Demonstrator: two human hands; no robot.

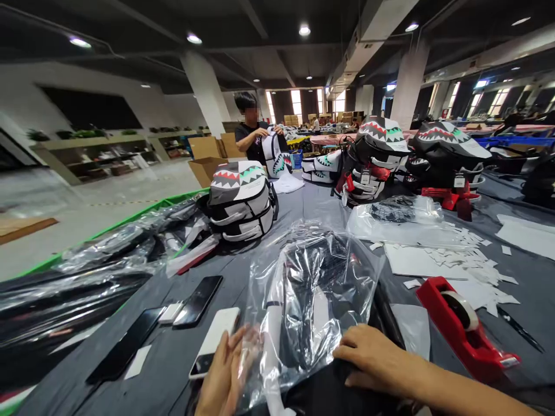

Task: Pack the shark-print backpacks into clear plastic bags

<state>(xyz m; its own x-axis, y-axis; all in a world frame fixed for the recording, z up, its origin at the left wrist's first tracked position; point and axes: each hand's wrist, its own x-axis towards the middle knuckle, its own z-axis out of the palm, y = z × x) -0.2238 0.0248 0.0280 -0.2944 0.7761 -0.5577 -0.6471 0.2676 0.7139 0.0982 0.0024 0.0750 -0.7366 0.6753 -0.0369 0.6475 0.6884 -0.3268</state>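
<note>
A backpack [318, 283] with black and white parts lies in front of me, mostly inside a clear plastic bag [260, 289]. Its black near end [321, 390] sticks out of the bag. My left hand [225, 370] is at the bag's left edge, fingers closed on the film and slightly blurred. Curled over the bag's near right edge, beside the black fabric, is my right hand [377, 358]. A white power bank [219, 335] lies by my left hand. A red tape dispenser [463, 329] stands to the right of my right hand.
Two dark phones [197, 300] lie on the left. Shark-mouth backpacks [243, 202] stand further back, and a person [254, 136] handles one. Bagged items [108, 254] fill a green-edged container on the left. Paper pieces [468, 266], a pen [520, 329] and plastic bags [399, 219] lie right.
</note>
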